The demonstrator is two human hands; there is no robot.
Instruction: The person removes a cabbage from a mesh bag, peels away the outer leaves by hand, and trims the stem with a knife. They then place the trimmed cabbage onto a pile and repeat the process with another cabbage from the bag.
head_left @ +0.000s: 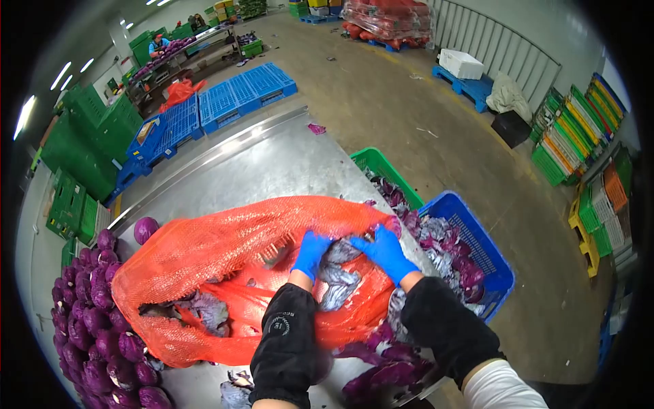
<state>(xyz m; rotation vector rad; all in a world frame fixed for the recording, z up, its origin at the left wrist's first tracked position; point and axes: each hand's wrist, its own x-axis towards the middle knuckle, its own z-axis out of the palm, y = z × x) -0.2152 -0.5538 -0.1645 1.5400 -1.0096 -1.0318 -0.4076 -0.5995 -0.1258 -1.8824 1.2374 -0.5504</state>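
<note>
A large orange-red mesh bag (231, 228) lies on its side across the metal table, its mouth spread wide. Inside it, dull grey-purple outer leaves of red cabbage (338, 286) show between my hands. My left hand (312, 253), in a blue glove, has its fingers bent at the bag's upper edge. My right hand (390, 255), gloved alike, reaches from the right with its fingers curled over a cabbage at the bag's mouth. Another leafy cabbage (212, 312) shows in the opening at left. Loose purple leaves (385, 368) lie below my right forearm.
Trimmed purple cabbages (95, 320) are piled at the left. Beside the table's right edge stand a blue crate (501, 266) with leaves and a green crate (388, 174). Blue pallets (238, 95) lie beyond the metal table (272, 160). A person (158, 46) is at a far table.
</note>
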